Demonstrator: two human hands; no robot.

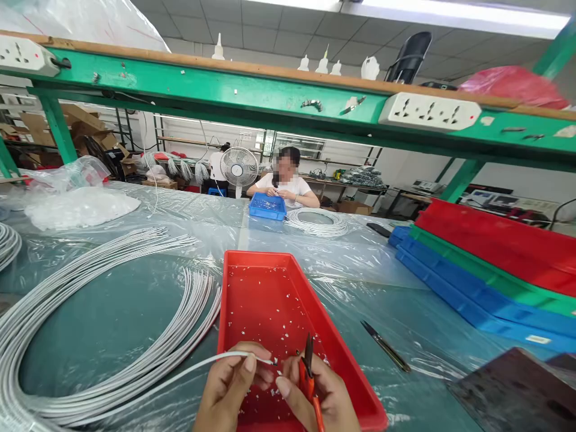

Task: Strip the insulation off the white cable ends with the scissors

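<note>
White cable (pixel 216 358) up, dark-tipped end over the red tray (pixel 256 306), left hand (pixel 234 384) pinching it, right hand (pixel 330 384) wrapped around orange-handled cutters (pixel 308 375)! I judge some cutting done: scraps (pixel 288 296) litter the tray. Coiled cables (pixel 27 324) left untrimmed? I can't tell. Beyond, a blue tray (pixel 267 213) holds pale bits.

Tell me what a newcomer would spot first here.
The bright red tray at front centre would likely catch the eye first. Left of it lies a big coil of white cables. Over the tray, the right hand holds orange-handled cutters, the left hand a single white cable.
</note>
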